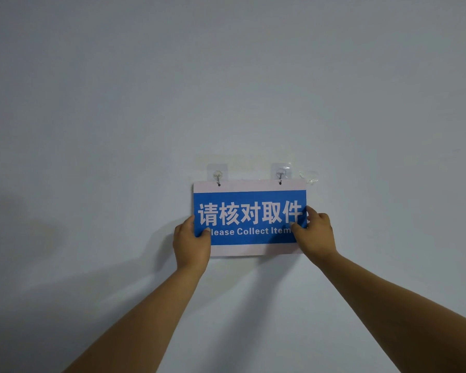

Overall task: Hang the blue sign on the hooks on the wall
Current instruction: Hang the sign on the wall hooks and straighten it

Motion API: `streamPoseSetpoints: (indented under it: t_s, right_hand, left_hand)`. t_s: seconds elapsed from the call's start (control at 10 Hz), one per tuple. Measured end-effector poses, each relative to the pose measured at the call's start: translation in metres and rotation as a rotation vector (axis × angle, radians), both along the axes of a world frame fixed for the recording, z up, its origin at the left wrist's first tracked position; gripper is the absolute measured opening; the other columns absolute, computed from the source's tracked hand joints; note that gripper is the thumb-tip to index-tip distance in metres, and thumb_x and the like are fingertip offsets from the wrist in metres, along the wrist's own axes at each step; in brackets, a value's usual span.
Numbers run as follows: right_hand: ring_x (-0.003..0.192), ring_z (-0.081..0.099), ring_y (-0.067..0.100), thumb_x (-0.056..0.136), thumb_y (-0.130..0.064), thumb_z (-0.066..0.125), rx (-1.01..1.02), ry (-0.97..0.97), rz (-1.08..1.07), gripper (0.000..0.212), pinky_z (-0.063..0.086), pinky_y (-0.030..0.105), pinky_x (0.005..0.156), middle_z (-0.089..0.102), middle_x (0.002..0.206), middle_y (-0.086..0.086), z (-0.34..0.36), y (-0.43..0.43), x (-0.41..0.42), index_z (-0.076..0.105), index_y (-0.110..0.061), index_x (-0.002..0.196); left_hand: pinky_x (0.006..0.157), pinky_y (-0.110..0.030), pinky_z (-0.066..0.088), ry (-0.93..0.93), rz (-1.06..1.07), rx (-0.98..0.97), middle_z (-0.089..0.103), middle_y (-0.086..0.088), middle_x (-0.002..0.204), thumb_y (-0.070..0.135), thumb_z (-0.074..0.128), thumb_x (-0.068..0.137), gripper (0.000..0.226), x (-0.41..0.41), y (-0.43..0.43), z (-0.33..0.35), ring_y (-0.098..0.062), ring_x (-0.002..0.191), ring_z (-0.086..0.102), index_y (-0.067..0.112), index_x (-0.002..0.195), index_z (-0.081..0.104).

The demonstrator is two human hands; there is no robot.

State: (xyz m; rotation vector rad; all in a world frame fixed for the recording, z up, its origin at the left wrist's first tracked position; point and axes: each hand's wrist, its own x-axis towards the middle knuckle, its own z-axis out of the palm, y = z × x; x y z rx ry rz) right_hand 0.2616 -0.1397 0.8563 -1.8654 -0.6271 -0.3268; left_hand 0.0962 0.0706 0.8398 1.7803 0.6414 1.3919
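The blue sign, a blue panel with white lettering and pale borders at top and bottom, lies flat against the white wall. Its two top holes sit on the left hook and the right hook, both clear adhesive hooks. My left hand grips the sign's lower left edge with the thumb across the front. My right hand pinches the right edge, thumb and fingers on the sign's face. The sign hangs nearly level.
A third clear adhesive pad sticks to the wall just right of the right hook, with nothing hanging on it. The plain white wall fills the whole view. Both forearms reach up from the bottom of the frame.
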Motion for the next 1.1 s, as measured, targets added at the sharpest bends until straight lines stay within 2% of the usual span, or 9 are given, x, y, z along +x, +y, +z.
streamPoseSetpoints:
  t_s: [0.2,0.4,0.5,0.6,1.0,1.1]
  right_hand:
    - [0.126,0.054,0.035,0.092,-0.027,0.065,0.013,0.006,0.009,0.06,0.051,0.054,0.104,0.049,0.138,0.016,0.0,0.007,0.0,0.04,-0.019,0.145]
    - [0.127,0.054,0.037,0.092,-0.027,0.066,0.009,0.03,0.002,0.061,0.051,0.055,0.104,0.046,0.14,0.016,-0.003,0.009,0.005,0.04,-0.017,0.146]
    - [0.127,0.054,0.037,0.091,-0.027,0.066,0.004,0.034,0.002,0.062,0.051,0.055,0.105,0.046,0.14,0.015,-0.004,0.008,0.007,0.039,-0.018,0.146]
    - [0.128,0.053,0.037,0.091,-0.026,0.067,0.001,0.027,0.004,0.064,0.05,0.055,0.105,0.046,0.141,0.016,-0.006,0.009,0.009,0.038,-0.018,0.147]
    - [0.133,0.048,0.038,0.092,-0.024,0.068,-0.014,0.052,0.02,0.067,0.046,0.054,0.106,0.043,0.144,0.017,-0.02,0.01,0.01,0.033,-0.019,0.15]
    - [0.136,0.047,0.038,0.091,-0.027,0.071,0.056,0.078,-0.004,0.074,0.047,0.056,0.107,0.04,0.148,0.018,-0.012,0.005,0.004,0.031,-0.021,0.153]
  left_hand:
    - [0.073,-0.027,0.047,0.022,-0.023,-0.097,0.057,0.002,0.115,0.016,0.066,0.091,0.035,0.0,0.001,0.007,-0.016,0.093,0.058,0.016,0.126,0.062]
    - [0.056,-0.018,0.042,0.057,-0.029,-0.148,0.062,0.001,0.106,0.015,0.066,0.092,0.03,-0.002,-0.003,0.008,-0.017,0.087,0.059,0.009,0.121,0.06]
    - [0.056,-0.021,0.041,0.067,-0.052,-0.231,0.069,-0.004,0.108,0.012,0.067,0.088,0.032,-0.002,-0.002,0.006,-0.016,0.08,0.06,0.01,0.119,0.061]
    - [0.055,-0.02,0.038,0.069,-0.1,-0.268,0.064,0.0,0.1,0.007,0.067,0.086,0.033,-0.002,-0.001,0.005,-0.004,0.071,0.055,0.01,0.118,0.06]
    - [0.056,-0.021,0.041,0.061,-0.132,-0.287,0.067,-0.004,0.11,0.005,0.066,0.087,0.032,-0.003,0.001,0.001,-0.007,0.074,0.056,0.013,0.116,0.057]
    - [0.07,-0.028,0.044,0.085,-0.116,-0.369,0.062,-0.009,0.124,0.007,0.068,0.086,0.051,-0.009,-0.005,-0.014,-0.019,0.09,0.057,0.012,0.134,0.05]
